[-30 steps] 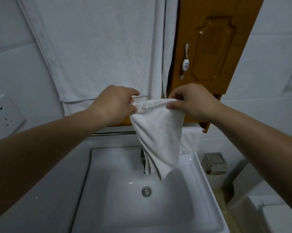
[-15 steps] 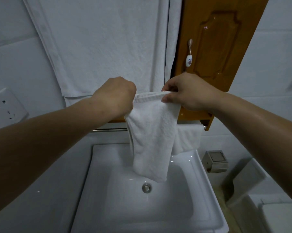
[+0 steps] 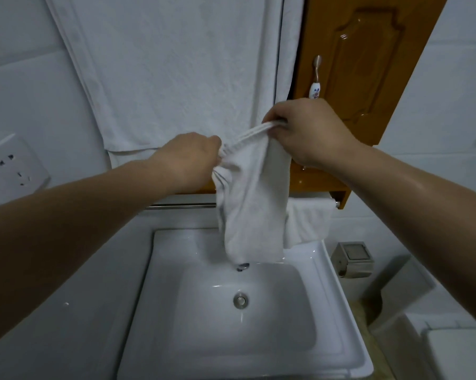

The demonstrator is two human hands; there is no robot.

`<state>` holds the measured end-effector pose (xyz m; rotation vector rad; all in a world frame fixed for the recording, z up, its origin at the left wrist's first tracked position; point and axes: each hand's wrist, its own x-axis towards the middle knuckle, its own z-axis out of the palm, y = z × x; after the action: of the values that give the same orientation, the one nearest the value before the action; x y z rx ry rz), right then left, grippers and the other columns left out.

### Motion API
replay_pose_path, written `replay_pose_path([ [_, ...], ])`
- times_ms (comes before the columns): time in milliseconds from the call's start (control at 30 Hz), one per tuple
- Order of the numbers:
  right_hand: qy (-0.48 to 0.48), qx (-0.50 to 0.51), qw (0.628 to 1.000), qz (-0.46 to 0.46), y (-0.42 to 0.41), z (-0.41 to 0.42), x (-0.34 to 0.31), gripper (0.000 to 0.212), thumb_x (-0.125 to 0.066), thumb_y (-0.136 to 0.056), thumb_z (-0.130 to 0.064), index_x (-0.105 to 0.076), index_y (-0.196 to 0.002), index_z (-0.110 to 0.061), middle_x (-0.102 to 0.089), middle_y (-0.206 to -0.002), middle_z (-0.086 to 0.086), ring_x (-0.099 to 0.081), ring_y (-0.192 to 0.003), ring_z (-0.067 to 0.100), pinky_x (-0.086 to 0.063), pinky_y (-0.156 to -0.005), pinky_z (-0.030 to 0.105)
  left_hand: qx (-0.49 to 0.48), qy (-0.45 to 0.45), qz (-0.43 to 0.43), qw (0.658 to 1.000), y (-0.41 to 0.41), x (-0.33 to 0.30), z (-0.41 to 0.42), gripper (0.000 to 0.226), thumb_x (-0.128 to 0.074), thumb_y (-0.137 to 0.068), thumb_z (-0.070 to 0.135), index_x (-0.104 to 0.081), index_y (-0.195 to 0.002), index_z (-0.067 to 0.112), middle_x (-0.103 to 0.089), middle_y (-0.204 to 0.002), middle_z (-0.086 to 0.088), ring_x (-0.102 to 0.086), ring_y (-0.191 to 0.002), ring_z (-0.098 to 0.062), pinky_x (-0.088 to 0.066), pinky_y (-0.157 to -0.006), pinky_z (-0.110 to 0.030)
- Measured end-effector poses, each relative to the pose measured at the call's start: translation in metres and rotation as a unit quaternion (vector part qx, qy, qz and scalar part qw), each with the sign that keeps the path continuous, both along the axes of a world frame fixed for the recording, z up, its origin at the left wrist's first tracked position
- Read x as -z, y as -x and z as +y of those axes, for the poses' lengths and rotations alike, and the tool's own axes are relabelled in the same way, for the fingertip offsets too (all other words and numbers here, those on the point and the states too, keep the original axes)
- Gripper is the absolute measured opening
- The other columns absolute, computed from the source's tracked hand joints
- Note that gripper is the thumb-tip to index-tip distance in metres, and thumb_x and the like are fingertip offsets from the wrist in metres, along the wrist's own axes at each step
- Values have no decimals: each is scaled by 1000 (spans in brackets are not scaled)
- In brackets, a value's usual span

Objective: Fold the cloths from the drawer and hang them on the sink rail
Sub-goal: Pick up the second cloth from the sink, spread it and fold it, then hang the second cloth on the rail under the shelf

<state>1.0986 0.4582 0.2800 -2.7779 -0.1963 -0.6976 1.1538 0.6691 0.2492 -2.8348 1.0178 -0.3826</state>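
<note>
Left hand and right hand, fingers curled, grip cloth top edge; cloth hides tap, part of rail; fingertips hidden.

A large white terry bath towel hangs flat against the white tiled wall, its lower hem doubled. Just right of it is an orange-brown wooden cabinet door with a raised panel, carrying a slim metal handle with a flowered white ceramic grip. On the wall at the far left sits a white plastic wall socket. Low on the right wall is a square grey metal paper holder. In the bottom right corner a white ceramic toilet cistern shows in part.
</note>
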Motion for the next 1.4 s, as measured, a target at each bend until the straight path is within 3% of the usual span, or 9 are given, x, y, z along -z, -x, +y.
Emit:
replay_pose_path([
  [67, 1, -9, 1000, 2, 2, 6, 7, 23, -58, -98, -22, -69, -117, -19, -70, -111, -1, -62, -97, 15, -41, -77, 24, 39, -67, -13, 997, 2, 9, 2, 19, -48, -93, 10, -46, -111, 7, -56, -110, -16, -54, -94, -33, -31, -73, -33],
  [200, 119, -23, 962, 245, 0, 10, 33, 24, -67, -91, -25, -72, -113, -16, -72, -110, 5, -63, -95, 20, -45, -75, 27, 12, -35, 6, 999, -7, 12, 9, 19, -51, -94, 12, -49, -111, 5, -59, -112, -19, -57, -98, -35, -35, -76, -35],
  [367, -12, 36, 999, 11, -11, 10, 17, 20, -58, -97, -21, -70, -113, -16, -70, -104, 3, -59, -89, 17, -38, -73, 26, -1, 42, -28, 999, -10, 2, 14, 15, -53, -92, 12, -49, -104, 5, -54, -100, -14, -54, -93, -33, -29, -70, -32],
  [500, 54, -30, 984, 167, -13, 21, 18, 15, -62, -93, -22, -73, -103, -20, -66, -93, -2, -61, -88, 18, -40, -69, 27, 14, -112, 38, 993, 0, 38, 20, 22, -52, -96, 17, -50, -116, 8, -58, -117, -12, -57, -106, -29, -34, -78, -29],
  [600, 117, -49, 965, 230, -18, 23, 35, 16, -65, -90, -22, -73, -104, -19, -71, -101, 3, -63, -92, 21, -41, -70, 27, -15, -25, 35, 999, -10, 33, 18, 15, -52, -96, 19, -57, -106, 9, -64, -111, -15, -60, -101, -34, -39, -76, -33],
  [700, 38, -33, 980, 191, -21, 23, 45, 26, -63, -92, -21, -69, -117, -17, -69, -114, 4, -62, -104, 23, -41, -77, 26, -19, 58, 13, 998, -26, 20, 34, 24, -49, -100, 25, -60, -101, 4, -67, -102, -21, -61, -94, -37, -33, -68, -32],
  [1033, -44, 10, 982, 183, -42, 51, 101, 10, -59, -94, -20, -60, -104, -20, -65, -99, 3, -60, -90, 22, -48, -72, 31, -84, -1, 84, 993, -37, 84, 56, 15, -47, -102, 31, -52, -99, 17, -63, -101, -8, -48, -78, -18, -38, -69, -30],
  [1233, -54, -4, 988, 142, -65, 76, 152, 9, -63, -94, -20, -59, -102, -18, -55, -98, -1, -53, -82, 18, -38, -68, 28, -134, -29, 80, 987, -58, 118, 71, 17, -49, -101, 22, -54, -114, 14, -62, -117, -9, -60, -104, -24, -47, -84, -32],
  [1400, -69, -53, 991, 105, -88, 105, 200, 12, -65, -94, -23, -63, -105, -18, -53, -106, 0, -56, -82, 19, -48, -71, 32, -187, -19, 93, 978, -74, 157, 97, 23, -43, -102, 13, -57, -120, 11, -61, -124, -11, -60, -111, -25, -47, -90, -32],
])
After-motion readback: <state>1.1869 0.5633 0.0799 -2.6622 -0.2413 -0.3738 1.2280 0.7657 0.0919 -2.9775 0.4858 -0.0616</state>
